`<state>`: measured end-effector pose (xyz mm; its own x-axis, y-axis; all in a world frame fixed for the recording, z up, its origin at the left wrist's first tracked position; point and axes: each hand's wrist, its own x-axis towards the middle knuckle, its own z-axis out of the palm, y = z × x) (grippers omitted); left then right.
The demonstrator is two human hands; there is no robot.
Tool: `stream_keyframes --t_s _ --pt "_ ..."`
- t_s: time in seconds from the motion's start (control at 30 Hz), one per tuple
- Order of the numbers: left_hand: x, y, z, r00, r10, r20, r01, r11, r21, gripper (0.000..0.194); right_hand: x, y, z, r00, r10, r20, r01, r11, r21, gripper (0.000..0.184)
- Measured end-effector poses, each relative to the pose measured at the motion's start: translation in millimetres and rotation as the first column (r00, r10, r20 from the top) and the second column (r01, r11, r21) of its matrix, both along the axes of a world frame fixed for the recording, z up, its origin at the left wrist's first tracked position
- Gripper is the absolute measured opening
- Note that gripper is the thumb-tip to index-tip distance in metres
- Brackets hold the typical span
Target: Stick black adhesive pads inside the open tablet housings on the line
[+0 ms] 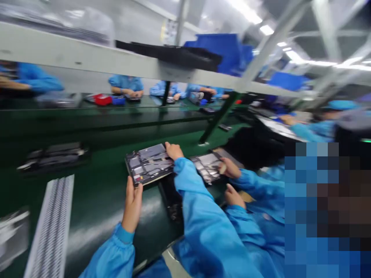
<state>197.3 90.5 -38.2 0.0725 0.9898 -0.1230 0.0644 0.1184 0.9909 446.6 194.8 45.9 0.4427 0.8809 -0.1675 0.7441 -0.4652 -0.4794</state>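
Note:
An opened flat electronic device (153, 160), like a tablet with its back off, is held tilted above the green bench. Grey battery-like blocks, cables and a dark frame show inside it. My left hand (132, 204) grips its lower left corner, thumb and fingers at the edge. At its right edge, my right hand (174, 151) is closed on the upper corner, the arm stretched across. Beneath and right of it lies a dark flat part (171, 199), partly hidden by my sleeve.
Right beside me, a co-worker's hands (232, 168) hold a similar opened device (207, 166). Another dark device (53, 156) lies at left on the green bench (101, 181). A ribbed light strip (49, 227) and a clear plastic bag (14, 235) are nearer. A slanted post (222, 117) stands ahead.

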Motion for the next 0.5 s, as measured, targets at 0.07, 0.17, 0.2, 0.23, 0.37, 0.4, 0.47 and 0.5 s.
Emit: stream_keyframes --t_s 0.07,0.17,0.2,0.23,0.37,0.4,0.47,0.5 --pt "-41 -25 4.5 0.994 0.090 -0.063 -0.086 0.994 0.068 0.072 -35 -17 -5.8 0.997 0.047 -0.057 -0.044 0.998 0.054 0.036" --pt "-110 -66 0.3 0.947 0.190 -0.260 -0.161 0.978 0.129 0.066 -90 -53 -30.5 0.980 0.122 -0.156 -0.105 0.988 0.113 0.042" --pt "-131 -79 -3.7 0.923 0.212 -0.321 -0.177 0.975 0.135 0.064 -107 -66 -41.3 0.972 0.143 -0.186 -0.120 0.984 0.128 0.044" --pt "-150 -90 -8.4 0.901 0.230 -0.367 -0.192 0.972 0.137 0.063 -123 -80 -52.4 0.965 0.154 -0.212 -0.127 0.982 0.138 0.046" --pt "-198 -123 -24.6 0.863 0.244 -0.442 -0.194 0.968 0.157 0.059 -171 -116 -89.7 0.961 0.122 -0.247 -0.092 0.988 0.127 0.051" --pt "-205 -129 -26.4 0.860 0.235 -0.452 -0.174 0.969 0.172 0.057 -177 -120 -95.8 0.965 0.111 -0.239 -0.084 0.989 0.122 0.051" --pt "-218 -142 -27.8 0.857 0.223 -0.464 -0.132 0.966 0.220 0.055 -183 -122 -103.4 0.972 0.103 -0.209 -0.079 0.989 0.122 0.048" --pt "-225 -149 -28.5 0.840 0.224 -0.494 -0.104 0.961 0.258 0.054 -184 -121 -105.3 0.977 0.100 -0.187 -0.077 0.989 0.126 0.047"
